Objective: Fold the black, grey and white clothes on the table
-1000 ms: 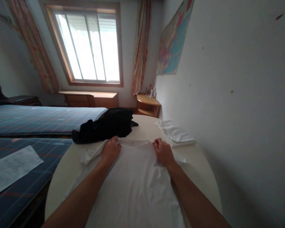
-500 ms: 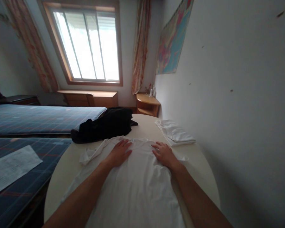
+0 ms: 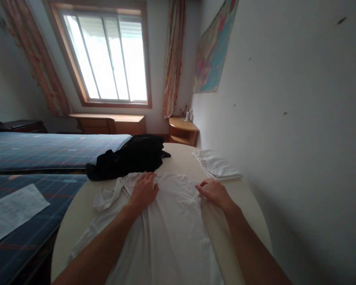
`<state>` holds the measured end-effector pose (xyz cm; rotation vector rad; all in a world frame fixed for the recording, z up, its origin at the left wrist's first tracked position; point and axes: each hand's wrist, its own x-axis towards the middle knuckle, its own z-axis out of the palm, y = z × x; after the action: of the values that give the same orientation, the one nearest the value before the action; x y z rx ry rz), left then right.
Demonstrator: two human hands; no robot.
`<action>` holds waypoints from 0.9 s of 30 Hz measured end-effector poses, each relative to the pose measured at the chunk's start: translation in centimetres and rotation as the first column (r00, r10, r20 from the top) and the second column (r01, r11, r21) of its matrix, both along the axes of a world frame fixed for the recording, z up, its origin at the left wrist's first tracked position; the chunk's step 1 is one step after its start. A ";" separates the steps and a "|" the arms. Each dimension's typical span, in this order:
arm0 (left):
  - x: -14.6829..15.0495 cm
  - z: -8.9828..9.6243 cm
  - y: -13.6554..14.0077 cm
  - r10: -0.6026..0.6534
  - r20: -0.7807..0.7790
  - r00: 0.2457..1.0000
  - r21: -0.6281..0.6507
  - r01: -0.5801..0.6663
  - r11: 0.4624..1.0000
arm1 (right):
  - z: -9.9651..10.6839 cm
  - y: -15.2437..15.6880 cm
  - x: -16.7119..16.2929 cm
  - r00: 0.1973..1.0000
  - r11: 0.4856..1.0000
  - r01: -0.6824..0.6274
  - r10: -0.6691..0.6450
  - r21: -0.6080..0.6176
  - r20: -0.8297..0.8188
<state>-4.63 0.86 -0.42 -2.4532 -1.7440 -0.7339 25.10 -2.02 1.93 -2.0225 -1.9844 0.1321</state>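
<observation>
A white T-shirt (image 3: 172, 233) lies spread on the round table, with its collar end away from me and soft creases running down its front. My left hand (image 3: 144, 192) rests on the upper left of it, fingers stretched forward over the cloth near the collar. At the shirt's upper right edge, my right hand (image 3: 215, 192) has its fingers bent and closed on the bunched fabric. The left sleeve (image 3: 105, 198) sticks out past my left wrist. No right sleeve shows beyond the right edge.
A black garment (image 3: 130, 158) is heaped at the table's far left, and a folded white cloth (image 3: 218, 164) lies at the far right. The cream table (image 3: 256, 221) stands between a wall and blue plaid mattresses (image 3: 56, 148). A paper sheet (image 3: 16, 209) lies on the nearer mattress.
My right hand has moved slightly right and closed on the shirt's edge; the right sleeve that stuck out there no longer shows. My left hand has slid left. The cloth has wrinkled near the right shoulder.
</observation>
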 end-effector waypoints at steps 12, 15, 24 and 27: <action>1.4 -1.1 -0.9 -0.402 -0.055 0.914 -0.319 0.365 0.875 | 0.5 -0.6 -0.8 0.957 0.970 -0.239 0.228 -0.041 -0.177; 0.9 -1.0 -0.6 -0.298 -0.107 0.948 -0.305 0.254 0.918 | 0.6 -0.3 0.2 0.961 0.976 -0.213 0.218 0.045 -0.173; 1.9 -1.1 -1.6 -0.368 -0.141 0.919 -0.240 0.329 0.913 | -1.0 0.2 -0.7 0.992 0.993 0.114 -0.115 0.015 0.058; 2.5 -1.1 -2.1 -0.417 -0.122 0.901 -0.227 0.384 0.895 | -1.5 0.2 -1.4 0.980 0.988 0.153 -0.152 0.005 0.124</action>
<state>-2.17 -1.26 -1.54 -2.9584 -1.3193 -0.3656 23.71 -1.81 0.41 -2.2264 -1.8905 -0.0236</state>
